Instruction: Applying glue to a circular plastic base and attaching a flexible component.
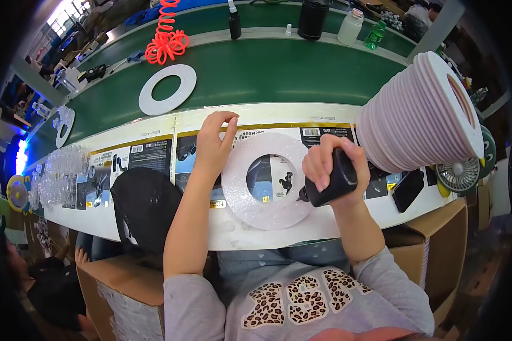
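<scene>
On the worktable in front of me lies a flat white foam-like ring [237, 176] with a wide round hole. My right hand [335, 167] is wrapped round a black squeeze bottle [338, 181], tilted so that its narrow nozzle points down at the ring's right side. Whether the tip touches the ring, I cannot tell. At the ring's upper left edge is my left hand [216, 139], its thumb and fingers apart and nothing in it. Printed card sheets [202, 149] show beneath the ring and through its hole.
A big stack of white rings [404, 116] lies on its side at the right, near a small fan [458, 173] and a phone [408, 190]. Another ring [168, 90] rests on the green conveyor belt [250, 71]. Clear plastic parts [62, 170] and a black bag [144, 202] are leftward.
</scene>
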`<state>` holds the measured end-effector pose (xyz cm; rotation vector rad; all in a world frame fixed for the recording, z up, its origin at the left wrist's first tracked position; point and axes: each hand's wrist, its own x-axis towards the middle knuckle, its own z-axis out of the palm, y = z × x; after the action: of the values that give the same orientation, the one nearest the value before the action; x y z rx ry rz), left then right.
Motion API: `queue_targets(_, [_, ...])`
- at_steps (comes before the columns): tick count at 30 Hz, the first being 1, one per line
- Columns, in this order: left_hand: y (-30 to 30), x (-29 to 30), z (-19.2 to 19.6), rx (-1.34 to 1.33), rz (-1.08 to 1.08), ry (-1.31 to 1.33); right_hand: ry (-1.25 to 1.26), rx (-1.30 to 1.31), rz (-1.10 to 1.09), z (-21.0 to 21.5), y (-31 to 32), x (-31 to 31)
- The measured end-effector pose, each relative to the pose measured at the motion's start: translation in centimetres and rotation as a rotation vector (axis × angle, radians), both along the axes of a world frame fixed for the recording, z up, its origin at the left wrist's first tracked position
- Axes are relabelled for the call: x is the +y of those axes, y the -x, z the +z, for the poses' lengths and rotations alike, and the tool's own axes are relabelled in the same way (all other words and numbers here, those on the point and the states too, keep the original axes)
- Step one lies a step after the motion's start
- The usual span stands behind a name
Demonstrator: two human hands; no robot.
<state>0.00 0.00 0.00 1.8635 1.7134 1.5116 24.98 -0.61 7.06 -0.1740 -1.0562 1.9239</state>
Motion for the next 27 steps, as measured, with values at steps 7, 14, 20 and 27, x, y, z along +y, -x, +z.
queue_targets(7, [0.5, 0.1, 0.3, 0.035, -0.007, -0.019, -0.052, -0.080, 0.001, -0.6, 1.1, -0.6])
queue_targets(14, [0.1, 0.0, 0.0, 0.033, -0.010, -0.029, -0.067, -0.158, 0.009, -0.6, 1.0, -0.7])
queue_targets(20, [0.1, 0.0, 0.0, 0.046, -0.006, -0.026, -0.069, -0.168, 0.007, -0.7, 1.0, -0.7])
queue_targets(27, [0.1, 0.0, 0.1, 0.055, -0.006, -0.028, -0.072, -0.177, 0.001, -0.7, 0.9, -0.4])
